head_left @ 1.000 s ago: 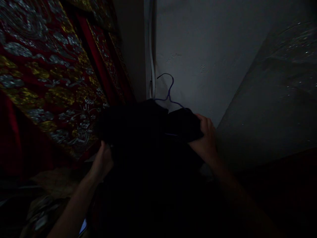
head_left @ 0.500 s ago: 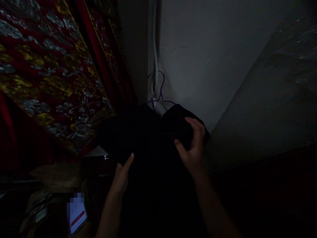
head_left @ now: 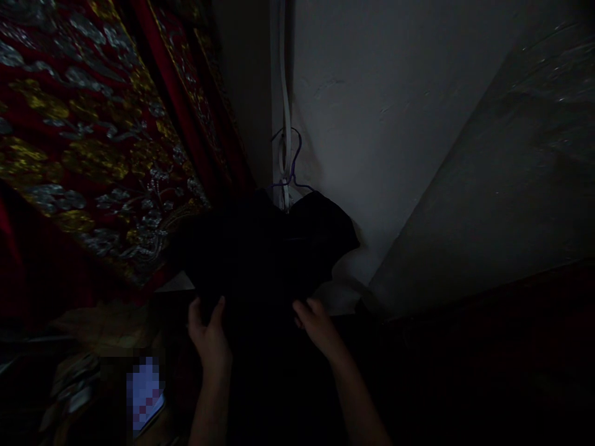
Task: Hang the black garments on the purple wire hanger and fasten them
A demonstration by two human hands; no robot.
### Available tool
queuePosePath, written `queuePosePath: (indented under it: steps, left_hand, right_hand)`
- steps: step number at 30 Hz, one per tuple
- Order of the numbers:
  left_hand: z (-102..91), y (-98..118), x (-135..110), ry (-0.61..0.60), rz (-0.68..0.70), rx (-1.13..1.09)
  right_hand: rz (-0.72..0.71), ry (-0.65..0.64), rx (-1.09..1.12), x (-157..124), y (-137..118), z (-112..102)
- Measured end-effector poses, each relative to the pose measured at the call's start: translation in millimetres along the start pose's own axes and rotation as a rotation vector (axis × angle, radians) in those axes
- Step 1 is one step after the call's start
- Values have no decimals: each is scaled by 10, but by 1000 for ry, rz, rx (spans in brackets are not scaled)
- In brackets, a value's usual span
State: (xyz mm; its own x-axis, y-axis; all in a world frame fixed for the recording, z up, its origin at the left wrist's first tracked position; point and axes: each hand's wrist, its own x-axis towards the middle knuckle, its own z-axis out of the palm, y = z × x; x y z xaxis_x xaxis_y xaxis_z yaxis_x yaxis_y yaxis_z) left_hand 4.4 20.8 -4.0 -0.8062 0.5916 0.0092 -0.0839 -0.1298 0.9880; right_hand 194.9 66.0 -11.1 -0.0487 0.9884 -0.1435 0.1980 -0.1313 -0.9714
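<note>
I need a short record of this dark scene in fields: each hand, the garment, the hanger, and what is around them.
Left hand: against the lower part of the black garment; grip unclear in the dark
Right hand: at the garment's lower right edge; grip unclear
Hanger: purple wire, hook crossing a white cord on the wall
Left side: red cloth with gold and silver embroidery
Lower left: lit screen, blurred

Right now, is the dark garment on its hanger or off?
On. The dark garment hangs spread from the purple hanger, whose hook sits up by the white cable.
</note>
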Motion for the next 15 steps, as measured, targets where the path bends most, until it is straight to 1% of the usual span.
queuePosePath:
  steps: [1, 2, 3, 4, 7, 8, 9, 10, 12, 13, 15]
  left_hand:
    - [8, -45, -1, 41, 133, 43]
    - [21, -95, -31, 46, 231, 84]
    - [42, -146, -88, -3, 286, 122]
    - [71, -196, -168, -120, 301, 158]
    - [195, -316, -475, -594, 237, 232]
    - [240, -340, -569, -701, 226, 234]
    - [284, -355, -646, -766, 233, 231]
    - [325, -362, -703, -789, 256, 229]
    - [394, -362, -759, -789, 310, 248]
    - [421, -361, -765, -781, 333, 267]
    - [461, -373, -754, -722, 389, 275]
  right_hand:
    - [17, -1, 2, -30, 19, -31]
    - [34, 2, 0, -56, 39, -53]
    - [51, -1, -9, -79, 55, -66]
    - [60, -14, -19, -96, 68, -73]
    - [41, -95, -12, -121, 68, -85]
    - [24, -103, 9, -124, 58, -93]
    - [6, -94, 34, -127, 44, -105]
    - [-17, -76, 61, -133, 28, -121]
    - [-88, -54, 105, -152, -5, -158]
    - [-135, -58, 116, -163, -20, -177]
    - [-238, -88, 119, -184, -38, -209]
